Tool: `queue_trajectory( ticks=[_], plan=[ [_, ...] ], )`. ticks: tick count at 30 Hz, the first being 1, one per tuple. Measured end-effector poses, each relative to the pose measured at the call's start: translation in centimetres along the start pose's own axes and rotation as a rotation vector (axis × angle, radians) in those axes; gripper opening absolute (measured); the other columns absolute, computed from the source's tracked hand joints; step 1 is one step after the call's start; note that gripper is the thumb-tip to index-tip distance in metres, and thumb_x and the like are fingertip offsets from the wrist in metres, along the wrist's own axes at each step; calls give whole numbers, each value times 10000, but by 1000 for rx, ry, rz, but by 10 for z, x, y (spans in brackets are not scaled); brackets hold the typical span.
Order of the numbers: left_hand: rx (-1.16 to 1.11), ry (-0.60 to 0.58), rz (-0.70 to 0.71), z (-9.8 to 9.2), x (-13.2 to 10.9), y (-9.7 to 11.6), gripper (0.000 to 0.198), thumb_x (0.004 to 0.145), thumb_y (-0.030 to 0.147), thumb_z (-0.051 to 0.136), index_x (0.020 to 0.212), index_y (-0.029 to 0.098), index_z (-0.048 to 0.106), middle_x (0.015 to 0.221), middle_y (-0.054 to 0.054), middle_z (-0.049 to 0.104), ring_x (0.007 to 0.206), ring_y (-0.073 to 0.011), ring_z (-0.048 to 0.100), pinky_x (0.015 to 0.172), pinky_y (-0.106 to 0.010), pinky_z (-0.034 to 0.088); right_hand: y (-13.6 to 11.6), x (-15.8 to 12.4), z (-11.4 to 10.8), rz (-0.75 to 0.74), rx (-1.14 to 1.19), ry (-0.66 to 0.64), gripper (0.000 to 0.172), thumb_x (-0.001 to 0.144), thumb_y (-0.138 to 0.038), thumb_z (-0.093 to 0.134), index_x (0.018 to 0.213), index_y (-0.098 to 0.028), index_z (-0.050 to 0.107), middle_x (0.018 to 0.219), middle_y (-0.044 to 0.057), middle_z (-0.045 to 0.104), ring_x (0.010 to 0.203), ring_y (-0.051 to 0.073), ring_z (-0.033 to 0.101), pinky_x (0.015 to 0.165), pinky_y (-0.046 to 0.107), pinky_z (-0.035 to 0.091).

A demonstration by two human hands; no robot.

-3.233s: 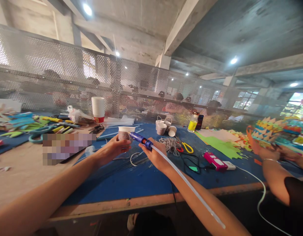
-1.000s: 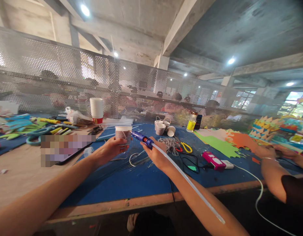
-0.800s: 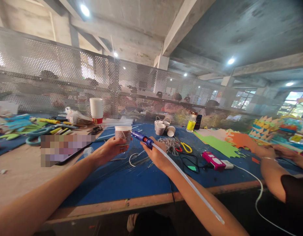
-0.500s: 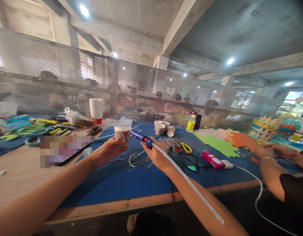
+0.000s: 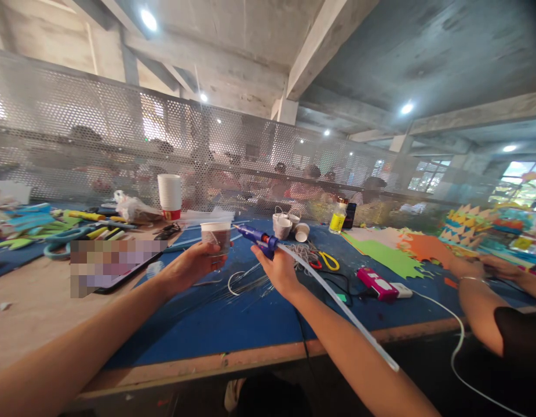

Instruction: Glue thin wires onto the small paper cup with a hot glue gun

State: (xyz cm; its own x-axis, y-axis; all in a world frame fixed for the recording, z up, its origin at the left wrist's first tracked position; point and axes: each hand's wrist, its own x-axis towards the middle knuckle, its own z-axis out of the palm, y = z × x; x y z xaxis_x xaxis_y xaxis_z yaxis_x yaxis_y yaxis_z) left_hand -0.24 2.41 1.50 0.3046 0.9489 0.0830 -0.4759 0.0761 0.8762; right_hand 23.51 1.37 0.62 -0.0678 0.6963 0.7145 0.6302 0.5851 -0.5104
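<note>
Upright in my left hand (image 5: 196,263) is a paper cup (image 5: 216,236) with a white rim and grey-brown cord wound around its side; my fingers wrap its lower part. My right hand (image 5: 280,268) is closed around a blue hot glue gun (image 5: 256,236), whose nozzle points left at the cup, a small gap apart. A long translucent glue stick (image 5: 337,301) sticks out of the gun's back and runs over my right forearm. Beyond the gun stand several small cord-wrapped cups (image 5: 283,225), one lying on its side. Grey cord (image 5: 306,258) lies in a loose heap behind my right hand.
Yellow-handled scissors (image 5: 329,260), a magenta power device (image 5: 376,284) and green paper (image 5: 389,255) lie to the right. A person's arm (image 5: 476,295) reaches in at far right. Stacked paper cups (image 5: 169,194), a tablet (image 5: 128,266) and blue-handled scissors (image 5: 59,246) are on the left.
My right hand has drawn the glue gun slightly right and up, away from the cup, opening a gap at the nozzle. My left hand with the cup has barely shifted.
</note>
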Motion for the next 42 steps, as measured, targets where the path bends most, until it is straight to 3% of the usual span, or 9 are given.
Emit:
queue_trajectory(
  ticks=[6, 11, 19, 24, 27, 32, 35, 39, 42],
  plan=[
    [-18, 31, -13, 1, -2, 1, 267, 762, 100, 730, 1024, 143, 764, 1058, -109, 774, 759, -177, 698, 739, -300, 604, 14, 12, 1, 338, 384, -143, 278, 868, -446, 638, 984, -197, 598, 473, -88, 526, 426, 149, 565, 512, 247, 471],
    [-14, -9, 10, -2, -1, -2, 248, 800, 116, 724, 1042, 154, 762, 1035, -89, 772, 780, -177, 706, 750, -295, 604, 33, 15, 9, 496, 461, -244, 132, 840, -303, 604, 812, -175, 615, 571, -40, 603, 461, 137, 600, 507, 234, 460],
    [-31, -39, -26, 2, -3, -3, 247, 825, 165, 692, 1063, 141, 751, 1009, -110, 777, 791, -207, 720, 773, -333, 600, 35, 10, 17, 289, -230, -338, 451, 897, -534, 628, 581, -213, 600, 618, 32, 663, 618, 189, 644, 552, 244, 384],
    [-15, -64, -43, 6, -6, -3, 282, 835, 214, 692, 1104, 148, 745, 1014, -124, 780, 794, -225, 729, 779, -349, 596, 33, 2, 25, 304, -374, -343, 360, 856, -558, 681, 769, -209, 684, 782, 87, 731, 738, 234, 693, 625, 282, 431],
    [15, -88, -62, 8, -7, -3, 292, 827, 220, 722, 1110, 153, 746, 1077, -126, 774, 845, -231, 740, 826, -347, 591, 31, -2, 26, 227, -417, -284, 300, 871, -494, 696, 861, -194, 687, 897, 104, 731, 846, 243, 691, 721, 311, 465],
    [63, -117, -43, 11, -9, -3, 312, 824, 261, 768, 1125, 183, 740, 1123, -109, 772, 920, -243, 743, 887, -363, 576, 10, 4, 16, 7, -141, -126, 210, 994, -383, 573, 918, -199, 640, 935, 51, 697, 894, 175, 662, 842, 296, 485],
    [89, -131, -31, 13, -9, -2, 338, 840, 282, 766, 1164, 195, 735, 1166, -124, 763, 1017, -263, 726, 926, -373, 559, -11, 10, 11, -87, 112, -189, 259, 975, -470, 594, 957, -214, 621, 950, 33, 703, 876, 155, 670, 836, 273, 509],
    [104, -167, 1, 16, -11, -1, 392, 840, 274, 769, 1221, 199, 717, 1275, -146, 722, 1134, -284, 690, 947, -364, 549, -29, 15, 17, -75, 133, -215, 307, 842, -484, 758, 910, -216, 622, 918, 36, 710, 853, 179, 679, 791, 291, 526],
    [110, -139, 3, 15, -10, -1, 416, 827, 270, 786, 1229, 195, 709, 1285, -150, 716, 1107, -273, 701, 931, -355, 558, -31, 16, 24, -34, 180, -224, 209, 860, -384, 743, 868, -212, 625, 893, 28, 709, 819, 166, 678, 784, 288, 533]
  ],
)
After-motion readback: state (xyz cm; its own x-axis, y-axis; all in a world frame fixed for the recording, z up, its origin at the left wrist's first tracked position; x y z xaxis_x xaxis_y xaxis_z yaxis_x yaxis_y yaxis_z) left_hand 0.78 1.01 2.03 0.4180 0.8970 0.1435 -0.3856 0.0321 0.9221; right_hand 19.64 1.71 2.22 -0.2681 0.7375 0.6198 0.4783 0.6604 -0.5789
